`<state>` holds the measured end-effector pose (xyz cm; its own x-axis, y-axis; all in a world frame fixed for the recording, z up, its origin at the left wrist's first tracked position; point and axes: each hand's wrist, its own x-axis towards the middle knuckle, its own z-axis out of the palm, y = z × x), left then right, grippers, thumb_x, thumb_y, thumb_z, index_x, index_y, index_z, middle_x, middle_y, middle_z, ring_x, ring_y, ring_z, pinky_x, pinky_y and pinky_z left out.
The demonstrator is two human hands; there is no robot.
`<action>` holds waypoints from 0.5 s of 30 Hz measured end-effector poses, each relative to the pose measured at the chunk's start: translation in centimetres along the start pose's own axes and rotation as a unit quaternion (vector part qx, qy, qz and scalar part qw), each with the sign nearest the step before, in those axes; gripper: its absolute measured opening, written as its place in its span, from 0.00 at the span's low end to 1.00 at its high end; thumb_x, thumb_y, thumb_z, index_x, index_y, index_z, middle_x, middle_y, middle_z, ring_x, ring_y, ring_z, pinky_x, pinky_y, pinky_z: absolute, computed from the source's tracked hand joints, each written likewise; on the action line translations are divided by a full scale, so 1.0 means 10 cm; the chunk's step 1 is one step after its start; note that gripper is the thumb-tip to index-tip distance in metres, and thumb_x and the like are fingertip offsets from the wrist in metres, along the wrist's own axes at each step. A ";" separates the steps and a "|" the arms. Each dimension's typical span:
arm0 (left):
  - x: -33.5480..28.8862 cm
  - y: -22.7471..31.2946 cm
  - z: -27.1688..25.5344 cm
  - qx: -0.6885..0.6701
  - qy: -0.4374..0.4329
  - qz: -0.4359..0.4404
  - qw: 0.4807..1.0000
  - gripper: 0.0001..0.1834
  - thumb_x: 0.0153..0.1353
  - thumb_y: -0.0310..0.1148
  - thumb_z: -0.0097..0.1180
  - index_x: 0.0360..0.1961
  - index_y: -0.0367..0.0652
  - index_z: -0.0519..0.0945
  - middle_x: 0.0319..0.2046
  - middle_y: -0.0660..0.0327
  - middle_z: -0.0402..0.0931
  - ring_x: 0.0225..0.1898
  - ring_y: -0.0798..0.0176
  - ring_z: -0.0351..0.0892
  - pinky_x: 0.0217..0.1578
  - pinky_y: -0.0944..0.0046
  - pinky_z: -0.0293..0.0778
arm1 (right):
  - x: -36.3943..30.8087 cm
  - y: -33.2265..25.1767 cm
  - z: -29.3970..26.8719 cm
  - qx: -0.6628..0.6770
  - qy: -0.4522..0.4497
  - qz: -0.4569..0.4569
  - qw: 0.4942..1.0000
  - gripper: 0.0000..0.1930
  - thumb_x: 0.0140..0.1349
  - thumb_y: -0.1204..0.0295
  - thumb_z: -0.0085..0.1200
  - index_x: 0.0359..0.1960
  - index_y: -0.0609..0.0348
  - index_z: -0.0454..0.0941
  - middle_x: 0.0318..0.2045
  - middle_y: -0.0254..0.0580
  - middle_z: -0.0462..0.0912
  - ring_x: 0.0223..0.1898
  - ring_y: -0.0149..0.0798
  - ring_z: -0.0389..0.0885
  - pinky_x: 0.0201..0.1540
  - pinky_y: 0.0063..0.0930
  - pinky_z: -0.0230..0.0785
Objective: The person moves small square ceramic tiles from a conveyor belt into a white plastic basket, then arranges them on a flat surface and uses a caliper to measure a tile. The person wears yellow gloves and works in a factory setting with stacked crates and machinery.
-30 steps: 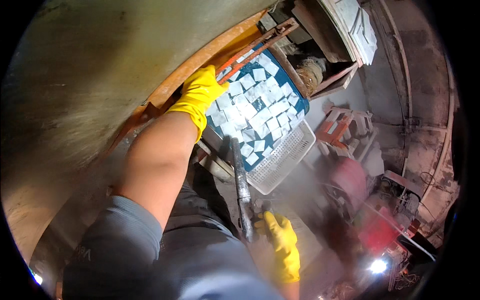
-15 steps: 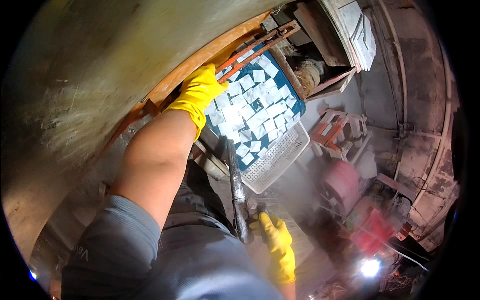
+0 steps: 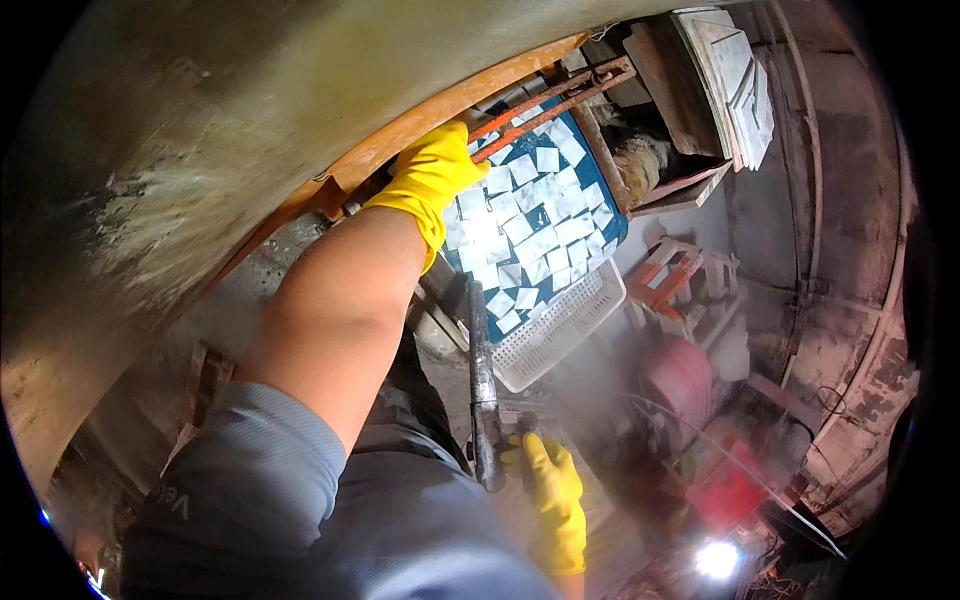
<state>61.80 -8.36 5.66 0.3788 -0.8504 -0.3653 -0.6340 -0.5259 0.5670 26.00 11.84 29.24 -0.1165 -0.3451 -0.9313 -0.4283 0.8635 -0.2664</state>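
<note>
My left hand (image 3: 432,180), in a yellow rubber glove, is closed round the near end of a rusty orange metal bar (image 3: 540,115). That bar runs away to the upper right over a blue tray (image 3: 628,222) strewn with white and grey square tiles (image 3: 537,243). Lower down, my gloved right hand (image 3: 556,490) has its fingers curled at a dark handle (image 3: 522,424), partly hidden by the fingers. Just left of it stands a worn metal pipe (image 3: 483,385). A white perforated plastic basket (image 3: 560,335) lies beneath the tray's near edge.
A large curved, stained metal surface (image 3: 200,130) fills the upper left, with an orange rim (image 3: 450,100). White slabs (image 3: 735,80) stack at the upper right. A wooden frame (image 3: 680,285), a pinkish drum (image 3: 675,390) and a bright lamp (image 3: 717,560) stand at the right in hazy air.
The view has shifted slightly, so the tray, bar and tiles appear further right. Both hands keep their places on the bar and the handle.
</note>
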 end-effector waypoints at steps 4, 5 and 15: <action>-0.02 0.02 -0.06 -0.014 -0.016 -0.021 1.000 0.36 0.53 0.56 0.74 0.56 0.42 0.81 0.52 0.47 0.84 0.55 0.42 0.83 0.58 0.49 0.77 | 0.00 0.02 -0.01 -0.004 0.004 -0.008 1.000 0.24 0.75 0.57 0.59 0.53 0.72 0.82 0.39 0.52 0.89 0.37 0.41 0.87 0.47 0.33 0.80; -0.02 0.03 -0.06 -0.014 -0.015 -0.021 1.000 0.36 0.53 0.56 0.74 0.56 0.43 0.82 0.52 0.47 0.84 0.55 0.42 0.83 0.57 0.49 0.77 | 0.01 0.02 0.00 -0.003 0.005 -0.009 1.000 0.24 0.75 0.57 0.58 0.53 0.72 0.82 0.39 0.52 0.89 0.36 0.41 0.87 0.46 0.33 0.80; -0.02 0.00 -0.04 -0.027 0.001 -0.010 1.000 0.34 0.51 0.54 0.75 0.53 0.44 0.82 0.52 0.48 0.84 0.55 0.43 0.83 0.57 0.48 0.77 | -0.05 0.01 0.10 0.006 0.033 -0.012 0.999 0.22 0.76 0.59 0.57 0.53 0.70 0.83 0.38 0.51 0.90 0.35 0.40 0.87 0.46 0.33 0.81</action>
<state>62.03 -8.17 6.05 0.3925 -0.8397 -0.3753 -0.5891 -0.5429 0.5986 26.92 12.52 29.43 -0.1663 -0.3889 -0.9061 -0.4217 0.8587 -0.2912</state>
